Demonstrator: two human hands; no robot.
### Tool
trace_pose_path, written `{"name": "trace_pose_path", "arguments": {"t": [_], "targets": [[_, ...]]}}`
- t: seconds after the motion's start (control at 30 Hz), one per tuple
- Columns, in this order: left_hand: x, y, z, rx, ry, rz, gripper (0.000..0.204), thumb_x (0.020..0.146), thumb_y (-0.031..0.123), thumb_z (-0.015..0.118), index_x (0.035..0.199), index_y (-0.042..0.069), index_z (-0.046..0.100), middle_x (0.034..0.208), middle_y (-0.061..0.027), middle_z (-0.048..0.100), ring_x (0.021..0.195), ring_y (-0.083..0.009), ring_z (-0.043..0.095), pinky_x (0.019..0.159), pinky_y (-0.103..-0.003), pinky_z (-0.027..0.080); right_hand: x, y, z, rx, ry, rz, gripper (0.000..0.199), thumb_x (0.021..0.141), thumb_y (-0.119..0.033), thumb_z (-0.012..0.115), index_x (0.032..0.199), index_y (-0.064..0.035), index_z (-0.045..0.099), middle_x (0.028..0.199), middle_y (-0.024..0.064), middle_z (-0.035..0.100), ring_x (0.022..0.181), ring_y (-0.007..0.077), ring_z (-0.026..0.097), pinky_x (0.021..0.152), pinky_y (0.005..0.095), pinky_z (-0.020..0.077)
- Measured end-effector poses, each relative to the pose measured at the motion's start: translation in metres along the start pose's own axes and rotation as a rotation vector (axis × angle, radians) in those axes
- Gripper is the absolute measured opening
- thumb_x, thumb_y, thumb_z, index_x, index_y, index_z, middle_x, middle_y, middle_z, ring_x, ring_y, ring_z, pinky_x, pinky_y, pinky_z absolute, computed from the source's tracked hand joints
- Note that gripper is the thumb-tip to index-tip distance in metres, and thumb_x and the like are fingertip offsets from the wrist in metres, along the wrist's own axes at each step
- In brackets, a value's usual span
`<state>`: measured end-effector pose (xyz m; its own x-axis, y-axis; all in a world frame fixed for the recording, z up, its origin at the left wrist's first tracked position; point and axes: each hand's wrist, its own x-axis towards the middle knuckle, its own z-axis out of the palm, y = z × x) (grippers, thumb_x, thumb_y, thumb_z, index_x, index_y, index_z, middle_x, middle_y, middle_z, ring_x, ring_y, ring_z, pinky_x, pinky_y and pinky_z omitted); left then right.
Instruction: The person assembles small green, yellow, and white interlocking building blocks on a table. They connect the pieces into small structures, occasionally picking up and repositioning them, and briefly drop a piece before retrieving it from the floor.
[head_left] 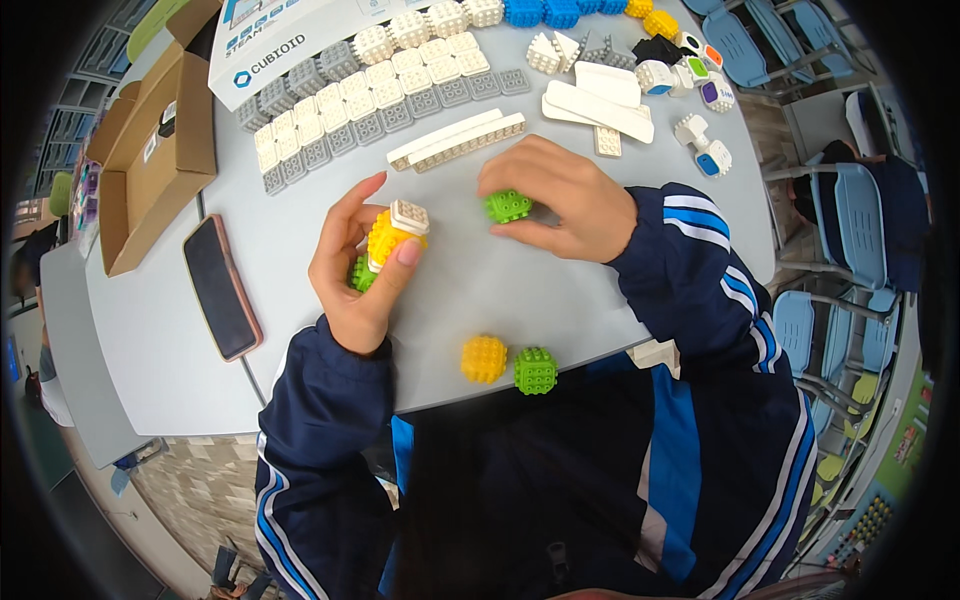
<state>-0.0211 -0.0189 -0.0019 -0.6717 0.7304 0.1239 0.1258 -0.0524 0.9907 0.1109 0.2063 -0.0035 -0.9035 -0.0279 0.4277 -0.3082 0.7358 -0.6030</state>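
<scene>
My left hand (350, 265) is closed round a small stack of joined blocks: a yellow studded cube (384, 240) with a white flat piece (410, 216) on top and a green cube (362, 274) below, partly hidden by my fingers. To the right, my right hand (570, 200) grips another green studded block (508, 206) between thumb and fingers, just above the tabletop. Near the table's front edge a loose yellow cube (484, 359) and a loose green cube (536, 371) sit side by side.
Rows of white and grey plates (380, 100) lie across the grey table (440, 310), with long white strips (456, 140) before them. Blue cubes (540, 12) and white panels (600, 105) lie farther back. A phone (221, 287) and an open cardboard box (160, 160) are at left.
</scene>
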Motion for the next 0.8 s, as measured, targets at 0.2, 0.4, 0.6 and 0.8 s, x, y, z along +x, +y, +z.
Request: {"name": "trace_pose_path", "arguments": {"t": [0.2, 0.4, 0.6, 0.8], "targets": [[-0.004, -0.001, 0.001, 0.006, -0.147, -0.028, 0.039, 0.082, 0.001, 0.079, 0.115, -0.002, 0.058, 0.101, -0.0083, 0.068, 0.092, -0.0118, 0.064, 0.082, -0.025, 0.051, 0.001, -0.013, 0.01, 0.269, 0.113, 0.002, 0.041, 0.075, -0.01, 0.086, 0.111, -0.0021, 0.069, 0.106, 0.0113, 0.07, 0.095, 0.0265, 0.065, 0.083, 0.0344, 0.053], [-0.008, -0.003, 0.001, 0.047, -0.276, 0.025, 0.038, 0.08, 0.001, 0.079, 0.112, -0.003, 0.059, 0.095, -0.0105, 0.069, 0.086, -0.0129, 0.066, 0.078, -0.026, 0.052, 0.0, -0.019, 0.014, 0.329, -0.007, -0.033, 0.047, 0.075, -0.008, 0.085, 0.119, -0.0002, 0.069, 0.108, 0.013, 0.07, 0.094, 0.0257, 0.065, 0.082, 0.0339, 0.0526], [-0.008, 0.0, -0.008, 0.16, -0.372, 0.06, 0.037, 0.078, 0.0, 0.076, 0.11, -0.003, 0.058, 0.094, -0.0108, 0.067, 0.088, -0.0154, 0.067, 0.08, -0.027, 0.051, -0.004, -0.026, 0.03, 0.363, 0.003, -0.024, 0.05, 0.075, -0.01, 0.085, 0.121, 0.0003, 0.068, 0.109, 0.0131, 0.071, 0.091, 0.0252, 0.063, 0.078, 0.0337, 0.0519], [-0.01, -0.003, -0.011, 0.212, -0.35, 0.073, 0.028, 0.075, -0.002, 0.077, 0.098, -0.003, 0.061, 0.089, -0.0101, 0.065, 0.08, -0.0137, 0.063, 0.074, -0.025, 0.049, -0.009, -0.034, 0.037, 0.347, 0.019, 0.037, 0.051, 0.076, -0.01, 0.084, 0.123, 0.0003, 0.068, 0.109, 0.0135, 0.07, 0.087, 0.0244, 0.059, 0.075, 0.0335, 0.0507]]}}
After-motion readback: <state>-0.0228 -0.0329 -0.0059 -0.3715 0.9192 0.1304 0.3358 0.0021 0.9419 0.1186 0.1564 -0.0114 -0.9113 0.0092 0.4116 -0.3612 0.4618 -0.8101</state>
